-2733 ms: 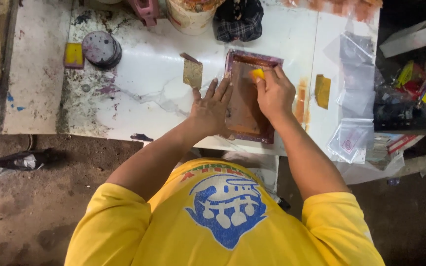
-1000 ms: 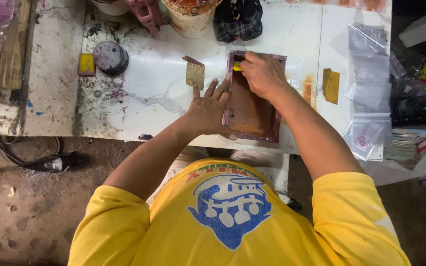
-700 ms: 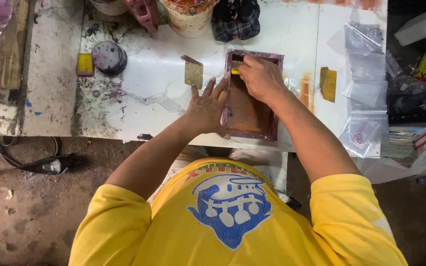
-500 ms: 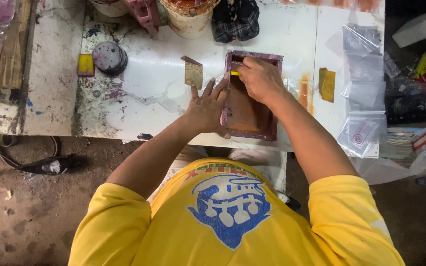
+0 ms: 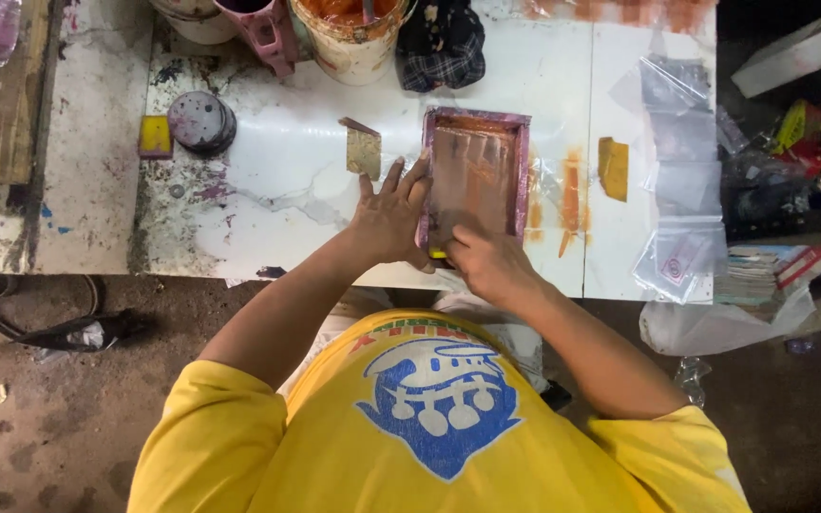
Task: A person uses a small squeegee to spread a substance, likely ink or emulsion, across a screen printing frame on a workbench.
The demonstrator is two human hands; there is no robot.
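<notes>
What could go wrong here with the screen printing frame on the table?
The frame sits near the table's front edge, so a hard pull by the right hand on the yellow squeegee could slide it off. The left hand steadies only one side, so it may shift and smear. Orange ink already stains the table beside the clear bags, which could get marked.

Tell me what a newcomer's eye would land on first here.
First, the purple-framed printing screen, smeared orange, lying on the white marble table. The left hand presses flat on its left edge, while the right hand grips a small yellow squeegee at its near end. Next, the paint bucket with orange paint at the table's far edge, and the clear plastic bags spread to the right.
</notes>
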